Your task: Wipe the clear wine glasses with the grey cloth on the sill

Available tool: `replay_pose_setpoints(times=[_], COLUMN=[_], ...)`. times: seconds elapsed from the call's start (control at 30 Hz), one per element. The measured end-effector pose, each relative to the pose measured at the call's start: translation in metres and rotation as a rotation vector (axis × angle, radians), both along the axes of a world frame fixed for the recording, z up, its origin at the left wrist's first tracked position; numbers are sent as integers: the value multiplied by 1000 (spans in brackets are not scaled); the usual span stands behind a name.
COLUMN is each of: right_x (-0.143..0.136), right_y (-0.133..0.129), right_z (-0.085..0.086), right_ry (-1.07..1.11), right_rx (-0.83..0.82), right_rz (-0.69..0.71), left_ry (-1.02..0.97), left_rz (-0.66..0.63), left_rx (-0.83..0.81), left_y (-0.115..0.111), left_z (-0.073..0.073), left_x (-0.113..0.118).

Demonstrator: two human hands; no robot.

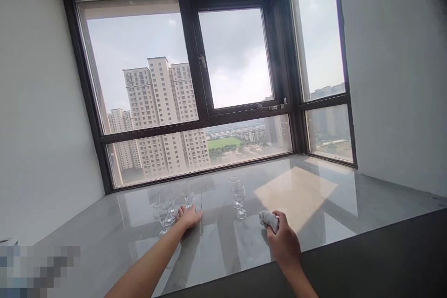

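Note:
My left hand (pixel 189 217) is low over the sill, its fingers curled at the foot of a clear stemmed glass (pixel 187 191). The hand partly hides that foot. Just left of it, several more stemmed glasses (pixel 160 214) stand upright close together. In my right hand (pixel 284 242) is a bunched light grey cloth (pixel 268 220), gripped between thumb and fingers near the sill's front edge. Between my hands stand two more clear glasses, a nearer stemmed glass (pixel 240 200) and another glass (pixel 234 180) partly behind it.
The glossy grey marble sill (pixel 223 251) has a seam running front to back and a sunlit patch on the right. Dark-framed windows (pixel 237 60) rise behind it, with a handle (pixel 202 60) on one pane. White walls (pixel 391 79) close off both sides.

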State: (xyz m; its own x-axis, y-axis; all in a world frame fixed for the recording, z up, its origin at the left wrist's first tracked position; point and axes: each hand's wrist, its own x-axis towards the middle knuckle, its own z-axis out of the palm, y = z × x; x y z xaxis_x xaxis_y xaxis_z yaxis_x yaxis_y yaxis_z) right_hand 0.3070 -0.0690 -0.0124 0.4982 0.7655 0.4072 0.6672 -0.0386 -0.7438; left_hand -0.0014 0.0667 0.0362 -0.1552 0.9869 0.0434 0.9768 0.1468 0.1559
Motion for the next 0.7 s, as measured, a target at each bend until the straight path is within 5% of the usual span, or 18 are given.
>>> replay_pose_setpoints(times=[0.1, 0.37, 0.53, 0.7], right_x=[-1, -1, -2, -1], right_y=[1, 0, 0, 1], right_z=[0, 0, 0, -1], right_ry=[-7, -6, -18, -24], right_rx=[4, 44, 68, 83], right_rz=[-10, -11, -20, -22], left_ry=[-2, -74, -109, -66], left_rz=[23, -601, -601, -647], left_rx=[14, 61, 60, -6], left_y=[-20, -68, -71, -69], left_z=[-1, -7, -18, -19], left_x=[22, 111, 146, 139])
